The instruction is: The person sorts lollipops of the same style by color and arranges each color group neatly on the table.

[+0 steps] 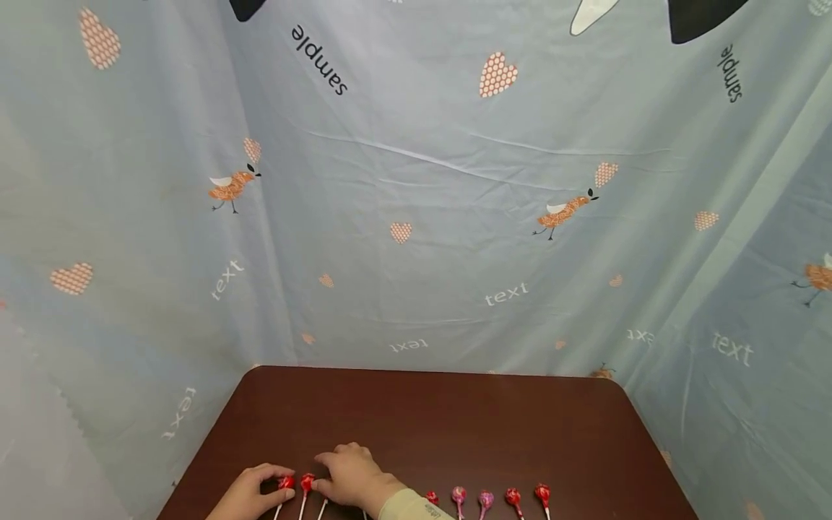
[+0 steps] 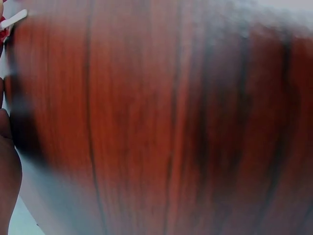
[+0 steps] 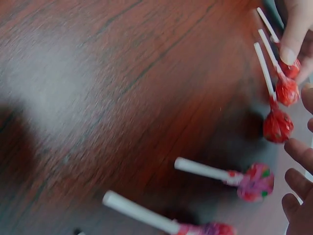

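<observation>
- Brown table [image 1: 422,419], across the bottom of the head frame: its smooth-looking top could let anything round roll out of line when nudged.
- Right hand [image 1: 354,477], bottom of the frame, left of centre: fingers loosely spread, apparently gripping nothing; whether they touch anything I cannot tell. Its sleeve [image 1: 412,505] could sweep aside whatever lies beneath.
- Left hand [image 1: 250,495], lower left: thumb and finger pinch the leftmost red lollipop [image 1: 286,482]. A hasty release could twist it.
- Middle red lollipop [image 1: 308,482], just right of that one: hemmed in between both hands, it could be knocked by either.
- Third red lollipop [image 3: 278,126], right side of the right wrist view: near the right fingertips, so a small curl could shift it.
- White sticks [image 3: 267,23], upper right there: close together, they could cross if one lollipop turns.
</observation>
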`<action>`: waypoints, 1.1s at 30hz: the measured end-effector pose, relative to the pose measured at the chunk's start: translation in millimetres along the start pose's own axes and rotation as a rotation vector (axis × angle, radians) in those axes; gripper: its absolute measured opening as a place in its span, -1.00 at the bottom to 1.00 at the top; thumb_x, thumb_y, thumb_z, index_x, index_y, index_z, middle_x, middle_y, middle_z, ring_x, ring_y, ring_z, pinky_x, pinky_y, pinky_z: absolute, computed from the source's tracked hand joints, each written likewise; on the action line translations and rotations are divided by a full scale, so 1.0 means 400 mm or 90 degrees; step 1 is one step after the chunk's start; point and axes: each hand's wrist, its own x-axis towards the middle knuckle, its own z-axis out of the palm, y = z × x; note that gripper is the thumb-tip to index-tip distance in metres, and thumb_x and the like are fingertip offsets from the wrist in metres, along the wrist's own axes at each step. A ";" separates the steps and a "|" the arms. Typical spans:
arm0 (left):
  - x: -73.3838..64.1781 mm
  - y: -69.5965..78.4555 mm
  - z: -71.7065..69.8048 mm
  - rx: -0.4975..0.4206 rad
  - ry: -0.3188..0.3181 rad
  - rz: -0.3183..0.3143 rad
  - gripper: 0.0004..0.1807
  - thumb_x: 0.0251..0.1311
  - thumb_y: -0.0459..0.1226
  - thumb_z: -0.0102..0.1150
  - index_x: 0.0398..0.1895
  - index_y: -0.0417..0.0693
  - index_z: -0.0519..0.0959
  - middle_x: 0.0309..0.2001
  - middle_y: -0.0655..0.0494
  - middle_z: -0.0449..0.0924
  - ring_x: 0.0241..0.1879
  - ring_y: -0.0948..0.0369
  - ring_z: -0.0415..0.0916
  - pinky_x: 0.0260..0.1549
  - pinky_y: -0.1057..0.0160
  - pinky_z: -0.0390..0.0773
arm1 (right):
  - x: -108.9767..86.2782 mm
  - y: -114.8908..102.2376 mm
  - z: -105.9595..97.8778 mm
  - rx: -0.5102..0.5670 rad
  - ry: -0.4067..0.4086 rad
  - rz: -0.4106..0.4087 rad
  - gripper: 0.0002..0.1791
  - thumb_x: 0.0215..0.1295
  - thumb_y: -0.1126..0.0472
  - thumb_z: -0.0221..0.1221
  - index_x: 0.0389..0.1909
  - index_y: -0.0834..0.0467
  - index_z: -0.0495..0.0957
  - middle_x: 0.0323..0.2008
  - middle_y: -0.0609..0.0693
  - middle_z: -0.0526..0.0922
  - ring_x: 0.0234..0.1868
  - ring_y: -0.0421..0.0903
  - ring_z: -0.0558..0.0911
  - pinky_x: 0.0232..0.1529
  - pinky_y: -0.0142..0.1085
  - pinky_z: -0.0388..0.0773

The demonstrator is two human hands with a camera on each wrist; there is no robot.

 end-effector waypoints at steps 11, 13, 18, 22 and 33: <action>-0.006 -0.005 0.041 -0.027 0.004 -0.039 -0.56 0.15 0.01 0.38 -0.03 -0.10 0.69 -0.15 0.12 0.64 -0.16 0.14 0.57 -0.19 0.09 0.57 | 0.002 -0.023 0.035 -0.013 -0.033 -0.009 -0.65 0.29 -0.21 0.23 0.07 -0.30 0.62 -0.16 -0.34 0.59 -0.14 -0.25 0.50 -0.03 -0.22 0.42; -0.008 -0.006 0.043 -0.029 -0.004 -0.040 -0.56 0.16 0.00 0.37 -0.03 -0.12 0.68 -0.15 0.10 0.64 -0.16 0.15 0.56 -0.18 0.04 0.57 | 0.003 -0.027 0.042 -0.013 -0.032 -0.009 -0.69 0.28 -0.20 0.26 0.02 -0.32 0.64 -0.21 -0.35 0.58 -0.18 -0.26 0.48 -0.06 -0.23 0.42; -0.010 -0.007 0.040 -0.024 -0.012 -0.032 -0.58 0.18 -0.02 0.36 -0.02 -0.10 0.68 -0.14 0.11 0.64 -0.17 0.25 0.54 -0.19 0.19 0.55 | 0.007 -0.036 0.050 -0.022 -0.015 -0.010 -0.75 0.26 -0.19 0.28 -0.06 -0.32 0.65 -0.28 -0.35 0.57 -0.25 -0.27 0.45 -0.14 -0.25 0.41; -0.006 0.004 0.033 -0.013 -0.013 -0.030 -0.59 0.19 -0.02 0.35 -0.03 -0.11 0.67 -0.14 0.09 0.64 -0.15 0.16 0.55 -0.16 0.09 0.55 | 0.009 -0.040 0.048 -0.031 0.012 -0.011 -0.83 0.24 -0.16 0.30 -0.18 -0.31 0.67 -0.33 -0.36 0.55 -0.28 -0.27 0.44 -0.19 -0.27 0.40; 0.039 0.042 -0.027 -0.091 0.012 -0.089 -0.54 0.18 -0.07 0.37 -0.01 -0.25 0.64 -0.19 0.06 0.66 -0.24 0.13 0.58 -0.30 0.13 0.58 | 0.024 -0.050 0.031 0.011 0.033 -0.012 -0.93 0.22 -0.11 0.34 -0.39 -0.27 0.69 -0.48 -0.45 0.54 -0.35 -0.30 0.39 -0.23 -0.31 0.33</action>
